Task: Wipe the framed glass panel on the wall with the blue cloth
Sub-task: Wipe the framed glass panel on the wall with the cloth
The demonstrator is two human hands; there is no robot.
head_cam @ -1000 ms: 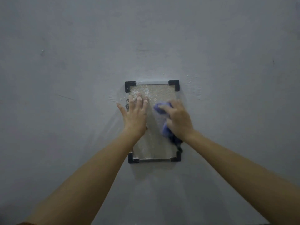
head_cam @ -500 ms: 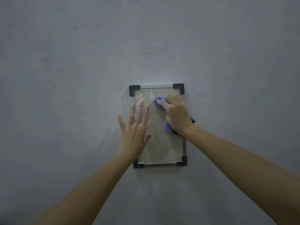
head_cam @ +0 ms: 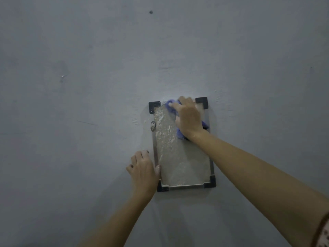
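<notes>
Panel [head_cam: 179, 157] hangs on the wall [head_cam: 89, 50], glass streaked and mottled. Right hand [head_cam: 188, 118] is at the top edge, between the black corner caps, fingers curled over the bunched cloth [head_cam: 170, 104] and pressing it to the glass. Left hand [head_cam: 143, 171] is beside the lower left rail, fingers bent against the wall and thumb on the rail — grip cannot be told.

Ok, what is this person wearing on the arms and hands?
No gloves: the left hand and right hand are bare, no ring or watch visible. The left forearm and right forearm are bare too. A patterned sleeve edge, brownish with pale specks, shows at the right arm's upper end.
</notes>
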